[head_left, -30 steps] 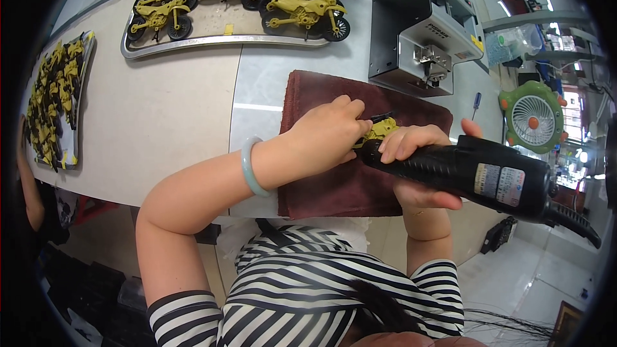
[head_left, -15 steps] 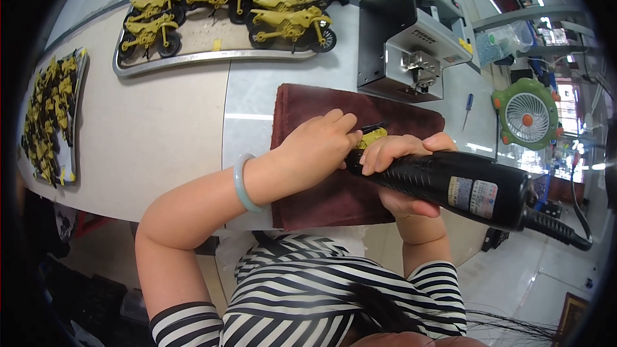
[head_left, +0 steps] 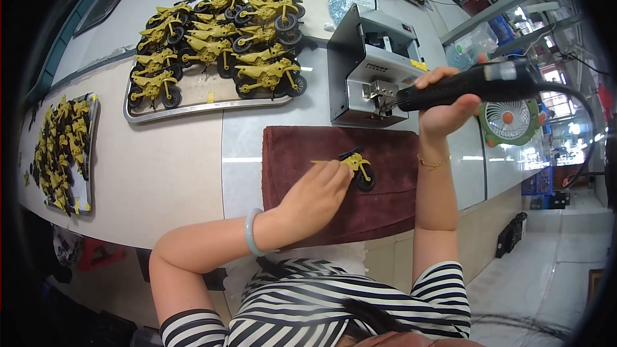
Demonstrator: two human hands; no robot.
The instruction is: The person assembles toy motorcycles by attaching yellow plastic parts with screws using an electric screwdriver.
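Note:
A yellow toy motorcycle (head_left: 357,162) with black wheels and handlebar lies on a folded maroon cloth (head_left: 392,199). My left hand (head_left: 315,196) is closed around its rear part, which the fingers hide; the front wheel sticks out to the right. In my right hand (head_left: 443,112) is a black electric screwdriver (head_left: 472,87), held nearly level with its cord trailing off to the right. Its tip points left, at the metal outlet on the front of a grey and black screw feeder (head_left: 344,77). Whether the tip touches the outlet I cannot tell.
Behind the cloth on the left, a metal-rimmed tray (head_left: 193,112) carries several yellow toy motorcycles (head_left: 209,51). A second tray (head_left: 85,193) at far left is heaped with yellow and black parts. A green fan (head_left: 508,122) stands at right; clear plastic bags (head_left: 350,0) lie at the back.
My right hand has lifted the electric screwdriver off the motorcycle and carried it up and right to the screw feeder. The left hand keeps the motorcycle on the cloth. The view has shifted.

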